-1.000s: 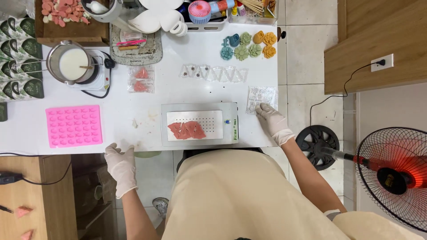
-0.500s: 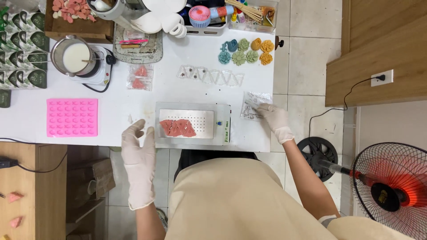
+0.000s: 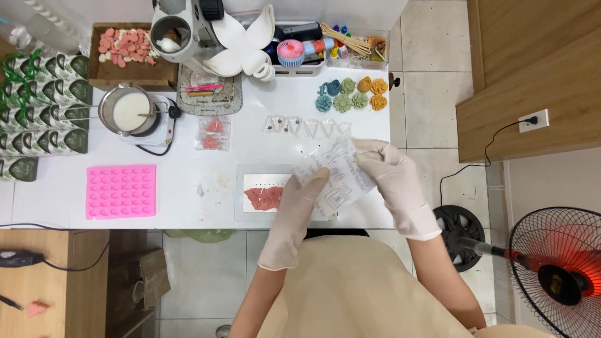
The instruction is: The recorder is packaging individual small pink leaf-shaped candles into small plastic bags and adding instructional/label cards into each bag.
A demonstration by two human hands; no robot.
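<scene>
Both my hands wear white gloves and hold a clear printed plastic bag [image 3: 338, 172] above the white table [image 3: 188, 144]. My left hand [image 3: 294, 213] grips the bag's left edge, my right hand [image 3: 391, 181] grips its right side. Under the bag lies a flat scale [image 3: 260, 194] with a few pink-red flower-shaped pieces [image 3: 263, 198] on its plate. A row of small clear bags [image 3: 300, 127] lies just beyond my hands.
A pink silicone mould [image 3: 121, 191] lies at the left. A pot of white liquid [image 3: 130, 112] sits on a small hotplate. Coloured flower shapes [image 3: 350, 95], a wooden tray of pink pieces [image 3: 125, 47], green packets [image 3: 44, 103] and a floor fan [image 3: 557, 275] surround the work area.
My right hand lifted the clear bag from the table's right side. My left hand rose from the near edge and took hold of the bag's other side above the scale.
</scene>
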